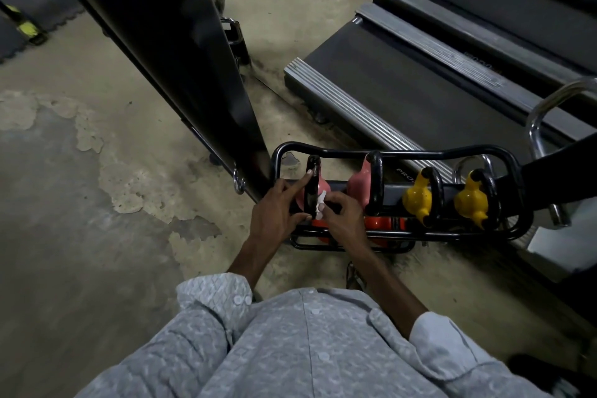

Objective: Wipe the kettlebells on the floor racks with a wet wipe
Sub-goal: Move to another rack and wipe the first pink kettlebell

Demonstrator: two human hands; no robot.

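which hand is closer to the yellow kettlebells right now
Right. The right hand, holding the wipe, is nearer the yellow kettlebells; the left hand sits farther away, beyond the first pink kettlebell.

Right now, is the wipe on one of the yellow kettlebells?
No, the right hand presses the white wipe against the leftmost pink kettlebell's black handle, well left of both yellow kettlebells.

Only partial text legible: "PRO" on the near treadmill's side rail (400,171). Inverted print on the far treadmill rail (478,63) is too blurred to read.
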